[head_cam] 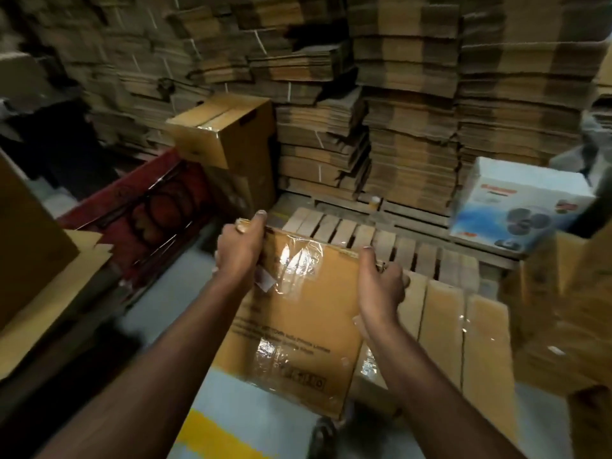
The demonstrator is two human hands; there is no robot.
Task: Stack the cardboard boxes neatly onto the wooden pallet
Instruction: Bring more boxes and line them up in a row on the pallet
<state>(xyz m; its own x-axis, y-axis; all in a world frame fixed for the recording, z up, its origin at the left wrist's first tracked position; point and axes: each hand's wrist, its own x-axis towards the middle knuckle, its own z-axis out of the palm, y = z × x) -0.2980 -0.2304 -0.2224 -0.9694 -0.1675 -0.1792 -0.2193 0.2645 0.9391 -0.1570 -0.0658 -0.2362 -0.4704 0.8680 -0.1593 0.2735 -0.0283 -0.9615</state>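
Over the pallet's [381,233] near edge, I have the cardboard box [298,313] held up off the slats. My left hand [240,250] curls over its far corner, my right hand [381,289] wraps its right side. Shiny tape could make it slip. Farther back, it might bump the fan box [520,200] at the far right corner.

Brown box [298,306]; red crate [152,207]; white-blue carton [520,207].
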